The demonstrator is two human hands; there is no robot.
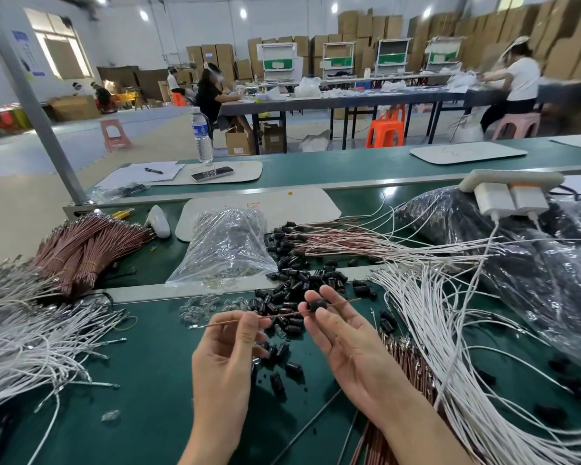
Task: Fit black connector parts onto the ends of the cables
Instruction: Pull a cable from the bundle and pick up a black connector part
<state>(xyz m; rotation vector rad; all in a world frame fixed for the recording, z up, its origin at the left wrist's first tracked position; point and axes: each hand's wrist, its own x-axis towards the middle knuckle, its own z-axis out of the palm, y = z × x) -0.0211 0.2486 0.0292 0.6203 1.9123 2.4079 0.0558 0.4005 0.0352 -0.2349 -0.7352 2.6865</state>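
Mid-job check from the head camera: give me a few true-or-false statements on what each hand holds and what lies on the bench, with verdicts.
1. The left hand pinches a brown cable. True.
2. The black connector at the right hand sits on a white cable. False: it sits on the brown cable, which runs across between both hands.
3. The water bottle lies on its side. False: it stands upright at the bench's far edge.
4. Loose black connectors lie on the green mat just beyond the hands. True.
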